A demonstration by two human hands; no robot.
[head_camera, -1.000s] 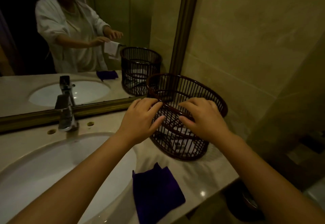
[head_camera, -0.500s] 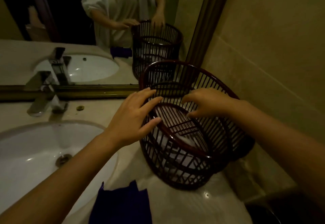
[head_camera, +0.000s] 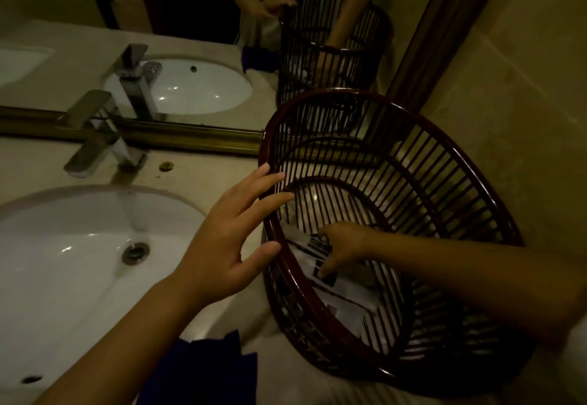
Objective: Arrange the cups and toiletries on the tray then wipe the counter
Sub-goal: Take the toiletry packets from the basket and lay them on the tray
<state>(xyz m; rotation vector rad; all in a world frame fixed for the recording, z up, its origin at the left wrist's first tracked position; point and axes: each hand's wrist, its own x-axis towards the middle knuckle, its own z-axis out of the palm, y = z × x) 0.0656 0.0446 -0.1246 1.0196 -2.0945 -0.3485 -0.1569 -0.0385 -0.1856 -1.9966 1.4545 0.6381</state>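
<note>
1. A white oval sink (head_camera: 79,246) sat in the beige stone table (head_camera: 197,163), a purple cloth (head_camera: 203,369) at its near edge.
2. Your left hand (head_camera: 228,239) lay with fingers spread against the dark red slatted basket (head_camera: 444,163).
3. Your right hand (head_camera: 343,246) reached inside, fingertips on white toiletry packets (head_camera: 343,296); whether it gripped, I cannot tell.

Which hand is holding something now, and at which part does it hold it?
The left hand holds nothing; its straight fingers rest on the basket rim. The right hand reaches inside to the white packets; whether it grips one cannot be told.
</note>
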